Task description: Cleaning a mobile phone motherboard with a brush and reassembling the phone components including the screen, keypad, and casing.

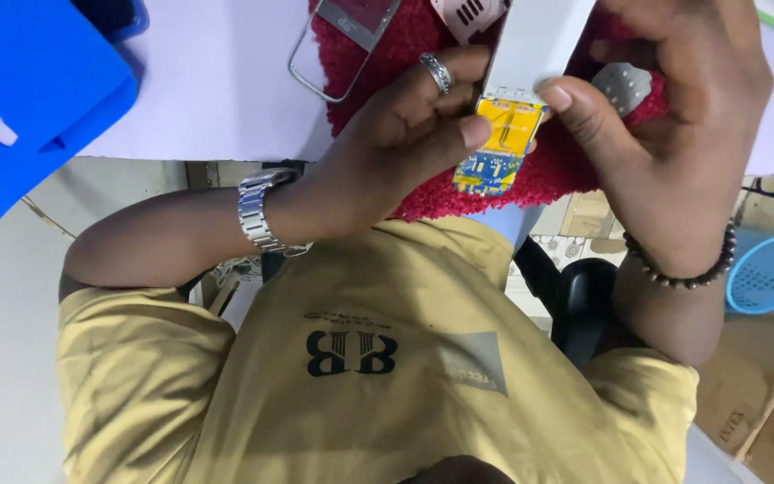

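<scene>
My left hand, with a ring and a metal watch, pinches a small display module from the left. The module has a white panel, a yellow flex ribbon and a blue circuit part hanging below. From the right, my right hand, wearing a bead bracelet, grips the same panel, its thumb tip on the panel's lower edge. Both hands hold it just above a red fuzzy cloth on the white table.
On the cloth lie a metal-edged phone frame, a white slotted housing piece and a grey keypad sheet. A blue box sits at the left. A blue basket and cardboard boxes are at the lower right.
</scene>
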